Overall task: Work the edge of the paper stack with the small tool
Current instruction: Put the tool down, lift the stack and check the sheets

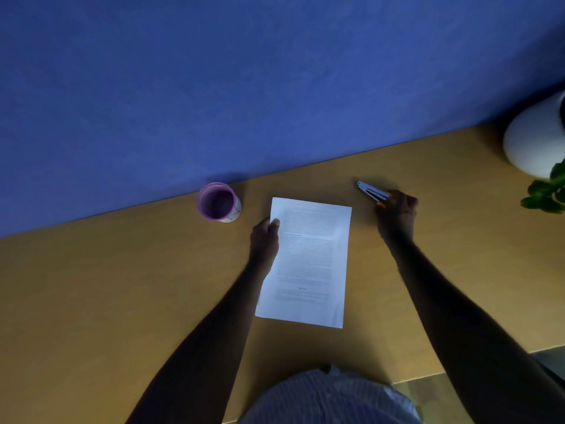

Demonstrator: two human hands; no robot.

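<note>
A white printed paper stack (308, 261) lies flat on the wooden table (122, 286), its long side running away from me. My left hand (264, 240) grips the stack's left edge near the far corner, thumb on top of the sheet. A small silver stapler (372, 191) with an orange part sits to the right of the stack's far corner, its nose pointing toward the wall. My right hand (397, 214) is closed around the stapler's rear end, apart from the paper.
A purple mug (218, 202) stands left of the stack, close to the blue wall (244, 87). A white rounded pot (533, 139) and green leaves (547, 191) sit at the far right. The table's near edge runs at the lower right.
</note>
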